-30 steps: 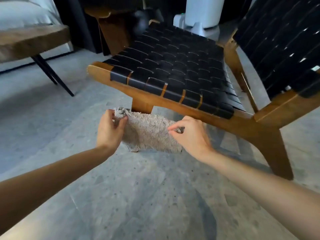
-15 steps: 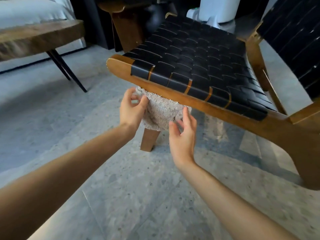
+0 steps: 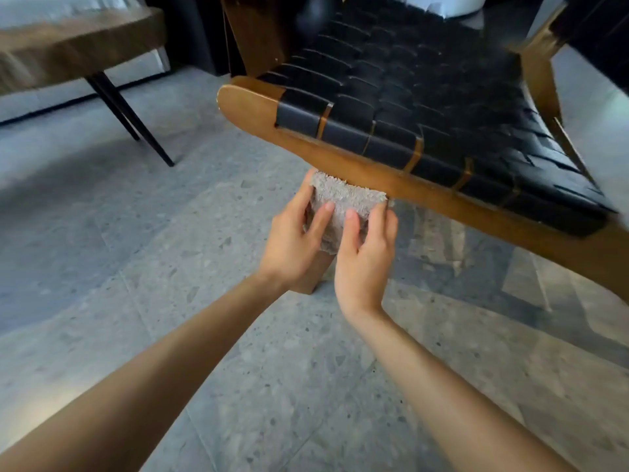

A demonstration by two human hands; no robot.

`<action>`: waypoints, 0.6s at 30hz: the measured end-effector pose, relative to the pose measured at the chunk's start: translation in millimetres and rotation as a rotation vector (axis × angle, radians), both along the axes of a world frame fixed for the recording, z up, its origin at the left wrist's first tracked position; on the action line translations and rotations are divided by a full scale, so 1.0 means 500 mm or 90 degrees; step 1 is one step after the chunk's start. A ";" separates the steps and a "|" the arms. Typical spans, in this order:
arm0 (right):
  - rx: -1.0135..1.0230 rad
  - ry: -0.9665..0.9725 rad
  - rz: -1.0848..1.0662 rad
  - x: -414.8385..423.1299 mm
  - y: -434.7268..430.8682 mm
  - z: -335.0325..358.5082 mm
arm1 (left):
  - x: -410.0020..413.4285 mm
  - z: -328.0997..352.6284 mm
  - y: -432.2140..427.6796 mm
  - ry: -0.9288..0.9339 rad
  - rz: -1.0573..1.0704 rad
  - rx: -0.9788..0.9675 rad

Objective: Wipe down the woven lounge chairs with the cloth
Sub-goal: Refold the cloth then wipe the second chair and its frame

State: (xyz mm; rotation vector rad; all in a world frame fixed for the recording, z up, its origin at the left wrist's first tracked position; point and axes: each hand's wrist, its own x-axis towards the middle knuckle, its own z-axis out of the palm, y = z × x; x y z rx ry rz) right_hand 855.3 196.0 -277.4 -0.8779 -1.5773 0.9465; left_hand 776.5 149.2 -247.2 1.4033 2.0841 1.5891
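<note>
Wooden slab surface point(image 3: 78, 46) on black tapered legs point(image 3: 129, 114), 10 o'clock. White bedding point(image 3: 51, 8), 11 o'clock. White appliance point(image 3: 446, 3), 1 o'clock. Grey speckled floor point(image 3: 289, 403) throughout.

You are in a furnished living space, a home or a guest room rather than any workplace. In front of you is a lounge chair point(image 3: 425, 107) with a curved, polished wood frame point(image 3: 252, 107) and a seat of woven black straps. It stands on a floor point(image 3: 272, 369) of large grey speckled stone tiles. To your left is a thick wooden slab table point(image 3: 78, 46) on thin black legs point(image 3: 132, 120), with pale soft bedding or upholstery point(image 3: 68, 5) behind it. A white household appliance point(image 3: 446, 3) sits beyond the chair, too cropped to identify.
</note>
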 end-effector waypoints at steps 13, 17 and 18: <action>-0.010 -0.099 0.057 -0.045 -0.009 -0.184 | -0.075 -0.206 -0.022 0.006 0.032 -0.078; -0.059 -0.129 0.091 -0.056 -0.016 -0.251 | -0.092 -0.265 -0.028 -0.001 0.044 -0.140; -0.075 -0.123 0.104 -0.058 -0.019 -0.259 | -0.093 -0.273 -0.030 -0.006 0.040 -0.147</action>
